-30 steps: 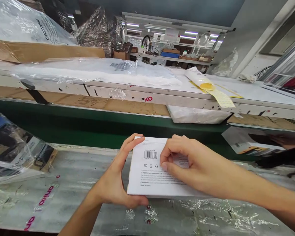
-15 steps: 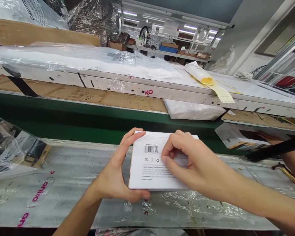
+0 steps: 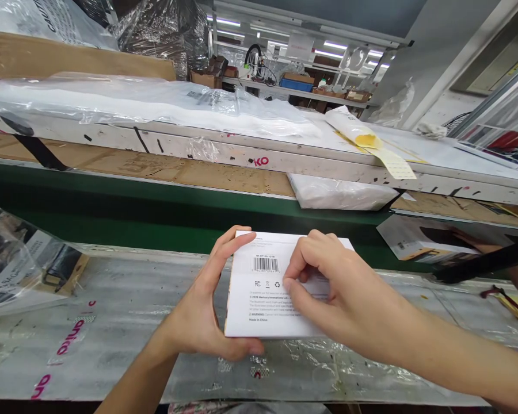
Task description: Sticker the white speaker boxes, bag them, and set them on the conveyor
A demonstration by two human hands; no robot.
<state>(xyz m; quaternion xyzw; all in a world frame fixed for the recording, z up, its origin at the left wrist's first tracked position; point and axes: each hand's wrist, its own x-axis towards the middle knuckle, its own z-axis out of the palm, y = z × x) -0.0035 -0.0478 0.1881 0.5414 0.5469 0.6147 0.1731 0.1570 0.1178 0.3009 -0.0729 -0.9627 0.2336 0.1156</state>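
A white box (image 3: pixel 263 313) with a barcode and small printed text faces me, tilted slightly, above the plastic-covered front work surface. Around its left end wraps my left hand (image 3: pixel 201 305), fingers over the top edge and thumb under the bottom one. My right hand (image 3: pixel 330 282) lies across the right half of the box. Its thumb and index finger are pinched together against the printed face, just right of the recycling symbol. Whatever may be between those fingertips is hidden, as is much of the box's right side.
Beyond the box runs a green conveyor belt (image 3: pixel 155 224). A bagged item (image 3: pixel 17 264) lies at left, and a printed carton (image 3: pixel 427 238) sits on the belt at right. Another person's hand (image 3: pixel 496 247) reaches in there. A long shelf (image 3: pixel 190 144) holds plastic sheeting.
The lower edge of the box has come slightly nearer to me. Both hands keep nearly the same hold. At the right, the other person's arm has shifted a little.
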